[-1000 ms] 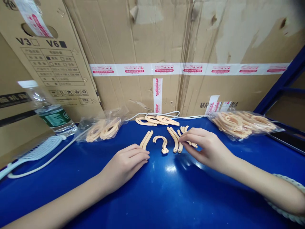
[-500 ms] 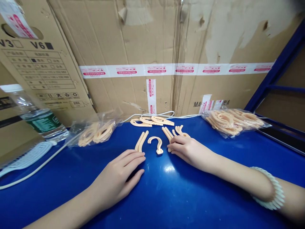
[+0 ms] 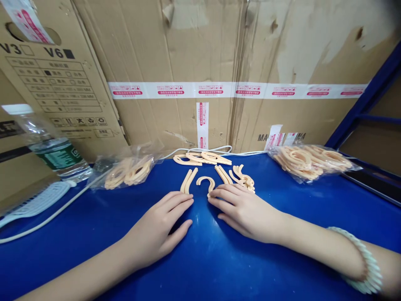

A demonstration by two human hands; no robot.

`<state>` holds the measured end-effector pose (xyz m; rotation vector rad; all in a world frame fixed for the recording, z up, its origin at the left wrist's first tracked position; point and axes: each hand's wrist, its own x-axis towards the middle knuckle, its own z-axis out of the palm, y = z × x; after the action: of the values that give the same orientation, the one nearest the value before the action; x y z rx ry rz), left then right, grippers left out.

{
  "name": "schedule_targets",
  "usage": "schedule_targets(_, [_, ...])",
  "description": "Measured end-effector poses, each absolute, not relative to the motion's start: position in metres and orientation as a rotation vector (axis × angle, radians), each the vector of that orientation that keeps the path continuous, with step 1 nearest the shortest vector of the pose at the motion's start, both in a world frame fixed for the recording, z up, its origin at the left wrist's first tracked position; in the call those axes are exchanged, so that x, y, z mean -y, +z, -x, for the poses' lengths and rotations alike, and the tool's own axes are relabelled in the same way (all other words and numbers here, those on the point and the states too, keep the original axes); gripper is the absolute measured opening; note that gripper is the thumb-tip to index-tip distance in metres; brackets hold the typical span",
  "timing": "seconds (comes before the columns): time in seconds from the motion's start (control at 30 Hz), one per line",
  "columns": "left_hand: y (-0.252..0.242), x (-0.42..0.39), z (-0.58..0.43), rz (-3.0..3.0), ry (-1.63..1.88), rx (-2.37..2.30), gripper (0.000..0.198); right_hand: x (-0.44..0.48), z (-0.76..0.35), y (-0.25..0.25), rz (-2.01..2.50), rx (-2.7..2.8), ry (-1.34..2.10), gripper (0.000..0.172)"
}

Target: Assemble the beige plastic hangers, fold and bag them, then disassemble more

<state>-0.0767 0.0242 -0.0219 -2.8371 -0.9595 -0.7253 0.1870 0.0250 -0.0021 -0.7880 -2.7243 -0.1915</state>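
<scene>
My left hand [image 3: 164, 219] lies on the table with its fingers stretched out and thumb apart. Its fingertips touch the lower ends of a pair of curved beige plastic strips [image 3: 189, 181], which look like hanger arms. My right hand [image 3: 246, 209] is spread palm down, with its fingertips at the base of a beige hanger hook [image 3: 206, 181]. Under or just behind its fingers lies another pair of beige strips [image 3: 223, 174], their lower ends hidden. More small beige hooks [image 3: 244, 179] form a pile beyond the right knuckles.
Several beige looped pieces [image 3: 205, 158] lie at the back by a white cable [image 3: 181, 150]. Clear bags of such pieces sit left [image 3: 138, 171] and right [image 3: 308, 163]. A water bottle [image 3: 59, 152] and pale hairbrush [image 3: 40, 200] are left. Cardboard [image 3: 175, 50] walls the back.
My right hand has moved left from the right pair of strips to the hook's base, its fingers spreading out. My left hand stays by its strips. The view has shifted slightly.
</scene>
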Motion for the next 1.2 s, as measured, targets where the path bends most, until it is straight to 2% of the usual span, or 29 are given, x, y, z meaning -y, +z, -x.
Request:
schedule_targets(0.23, [-0.022, -0.024, 0.078, 2.862, -0.707, 1.019, 0.038, -0.037, -0.222, 0.021, 0.928, 2.613, -0.219, 0.036])
schedule_targets(0.4, [-0.024, -0.023, 0.08, 2.871, -0.787, 1.026, 0.038, -0.05, -0.264, 0.032, 1.14, 2.662, -0.116, 0.05])
schedule_targets(0.63, [-0.024, -0.023, 0.081, 2.9, -0.774, 1.031, 0.036, -0.056, -0.264, 0.024, 1.156, 2.769, 0.195, 0.034])
schedule_targets(1.07, [-0.027, -0.025, 0.086, 2.905, -0.698, 1.062, 0.04, -0.069, -0.276, 0.024, 1.201, 2.749, 0.123, 0.039])
schedule_targets(1.2, [-0.027, -0.025, 0.086, 2.9, -0.685, 1.088, 0.04, -0.066, -0.279, 0.025, 1.264, 2.666, 0.001, 0.042])
